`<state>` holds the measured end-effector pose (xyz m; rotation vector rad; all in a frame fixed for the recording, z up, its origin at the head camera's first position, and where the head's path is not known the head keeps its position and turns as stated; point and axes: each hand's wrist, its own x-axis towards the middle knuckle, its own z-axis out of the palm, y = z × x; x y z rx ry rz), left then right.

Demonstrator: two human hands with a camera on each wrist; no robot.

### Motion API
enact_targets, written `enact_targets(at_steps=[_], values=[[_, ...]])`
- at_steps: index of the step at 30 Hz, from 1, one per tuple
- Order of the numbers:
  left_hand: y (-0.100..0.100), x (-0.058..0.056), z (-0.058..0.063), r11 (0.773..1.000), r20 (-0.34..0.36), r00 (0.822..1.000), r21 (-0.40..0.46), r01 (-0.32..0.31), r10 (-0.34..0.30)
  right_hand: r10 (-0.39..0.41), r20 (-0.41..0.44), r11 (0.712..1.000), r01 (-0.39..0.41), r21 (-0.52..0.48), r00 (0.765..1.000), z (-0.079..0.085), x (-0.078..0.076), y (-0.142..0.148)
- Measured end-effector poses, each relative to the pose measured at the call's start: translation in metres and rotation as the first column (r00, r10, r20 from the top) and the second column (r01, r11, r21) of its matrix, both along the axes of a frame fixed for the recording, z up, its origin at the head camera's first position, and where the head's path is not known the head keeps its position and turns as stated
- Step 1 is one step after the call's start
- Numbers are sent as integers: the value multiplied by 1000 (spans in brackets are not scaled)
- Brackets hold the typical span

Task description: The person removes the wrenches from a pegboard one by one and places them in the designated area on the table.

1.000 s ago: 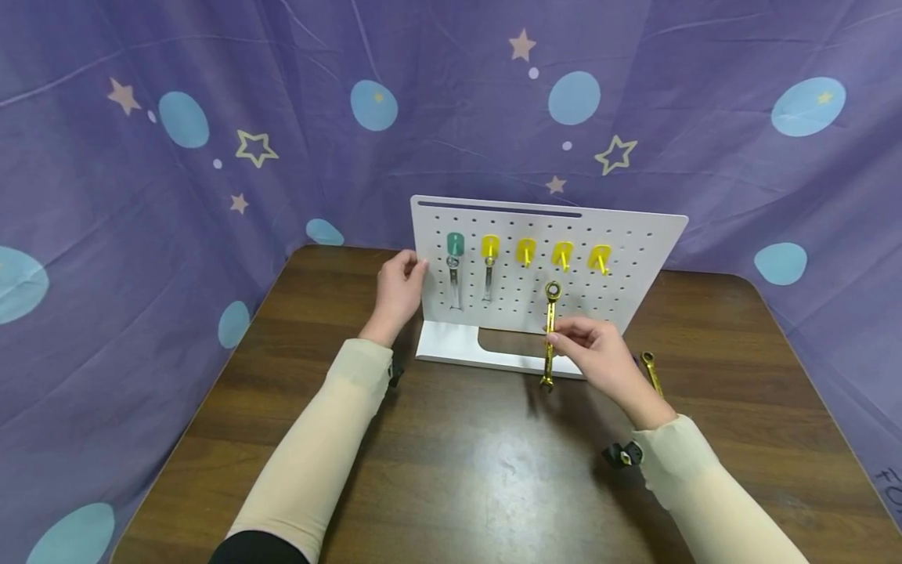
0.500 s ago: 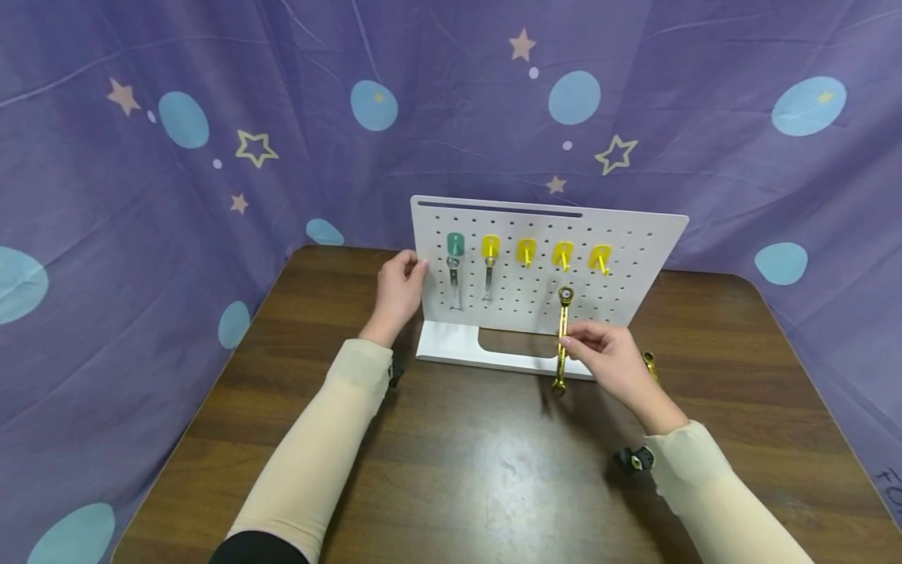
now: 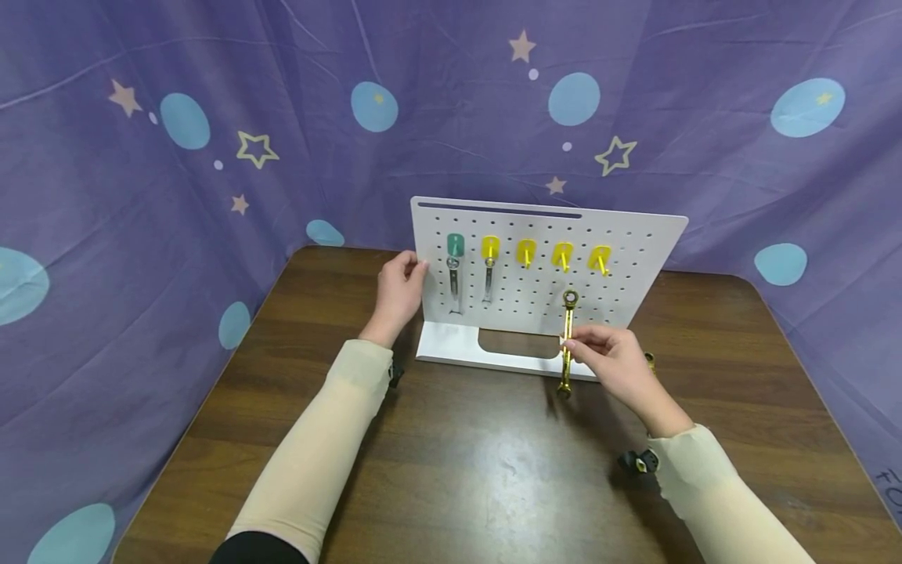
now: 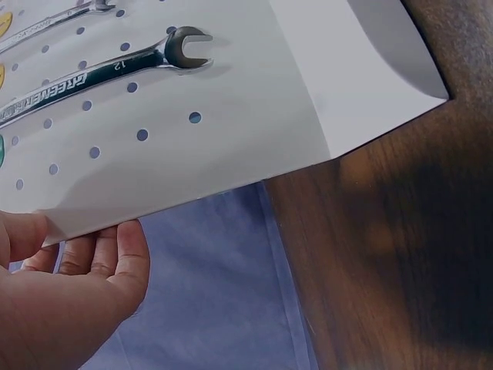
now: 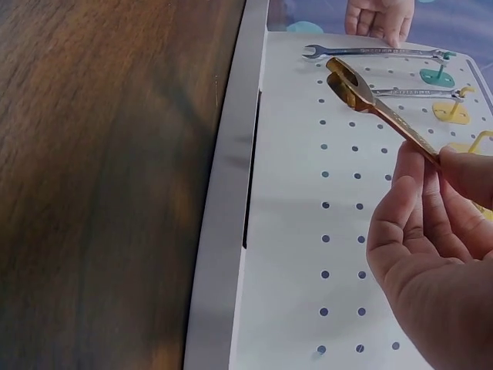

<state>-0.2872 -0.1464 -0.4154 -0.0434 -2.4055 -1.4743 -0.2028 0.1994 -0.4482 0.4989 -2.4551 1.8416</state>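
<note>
A white pegboard [image 3: 521, 305] stands on the table. My left hand [image 3: 402, 294] pinches its left edge, thumb in front and fingers behind in the left wrist view. My right hand [image 3: 613, 360] pinches a gold combination wrench [image 3: 567, 345] near mid-shaft. This wrench is held roughly upright before the board's lower right part, ring end up, below the yellow hooks [image 3: 562, 257]. One silver wrench [image 3: 454, 286] hangs from the green hook [image 3: 456, 245]; a second silver wrench [image 3: 488, 282] hangs from the leftmost yellow hook. The other three yellow hooks bear nothing.
Another gold wrench [image 3: 650, 360] lies on the brown wooden table [image 3: 451, 470], mostly hidden behind my right hand. A purple curtain [image 3: 451, 102] with stars and blue ovals hangs close behind the board and along the sides. The board's white base [image 3: 447, 342] reaches forward over the table.
My right hand has shifted a little right and slightly down with the gold wrench, covering more of the wrench on the table. My left hand has stayed at the board's edge.
</note>
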Motion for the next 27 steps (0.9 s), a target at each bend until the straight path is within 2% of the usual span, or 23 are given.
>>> enact_targets(at_steps=[10,27], values=[[-1,0,-1,1000,-1,1000,-7,2,-2,-28,-6,996,28,86,1000,-3,2,6],[0,0,1,1000,0,1000,-9,2,-2,-46,43,996,43,77,998,-5,4,19]])
